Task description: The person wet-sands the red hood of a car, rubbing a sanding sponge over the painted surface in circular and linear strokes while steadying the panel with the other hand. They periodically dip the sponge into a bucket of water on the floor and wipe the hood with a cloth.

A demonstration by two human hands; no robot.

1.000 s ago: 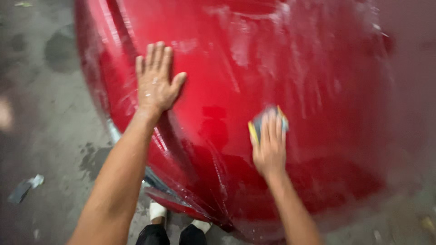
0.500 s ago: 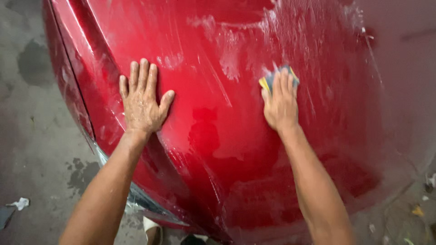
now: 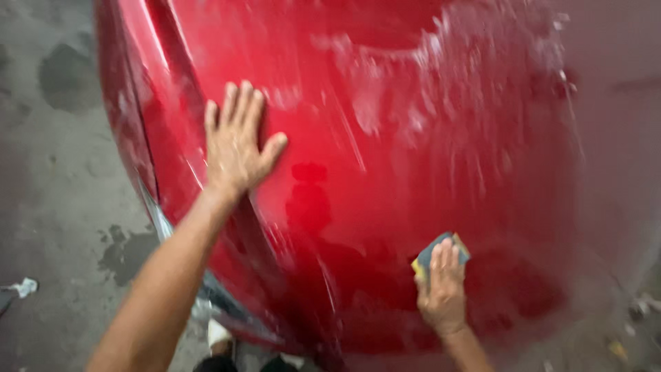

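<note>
Left hand (image 3: 237,141) lies flat, fingers spread, on the glossy, soap-streaked curved red car panel (image 3: 385,138); right hand (image 3: 442,293) presses a blue-and-yellow rectangular sponge (image 3: 431,251) low on the panel, above wet grey concrete floor (image 3: 55,207)

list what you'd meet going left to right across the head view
white scrap on the wet concrete floor → left hand flat on the soapy red car body → right hand pressing a blue and yellow sponge
</note>
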